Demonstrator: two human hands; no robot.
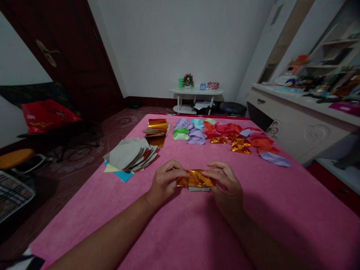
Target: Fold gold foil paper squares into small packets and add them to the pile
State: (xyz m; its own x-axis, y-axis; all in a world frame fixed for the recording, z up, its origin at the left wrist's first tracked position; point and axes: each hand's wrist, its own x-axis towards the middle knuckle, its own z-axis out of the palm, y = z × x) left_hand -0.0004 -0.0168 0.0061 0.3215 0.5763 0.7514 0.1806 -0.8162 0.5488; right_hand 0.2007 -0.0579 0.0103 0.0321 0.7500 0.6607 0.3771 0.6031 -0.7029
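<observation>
Between my two hands is a partly folded sheet of shiny gold foil paper (197, 178), its pale grey underside showing as a flap along the near edge. My left hand (168, 180) pinches its left end between thumb and fingers. At the right end, my right hand (227, 183) grips it the same way, thumb beneath and fingers on top. Left of my hands lies a fanned stack of grey-backed paper sheets (126, 153), with blue and yellow sheets under it. Behind that stand folded gold foil sheets (157, 125).
Folded paper pieces in purple (197, 137), green (180, 132), red (225, 128) and gold (241, 145) cover the far part of the pink-covered table (174, 232). A white dresser (303, 127) stands at the right. Against the wall is a small white table (197, 91).
</observation>
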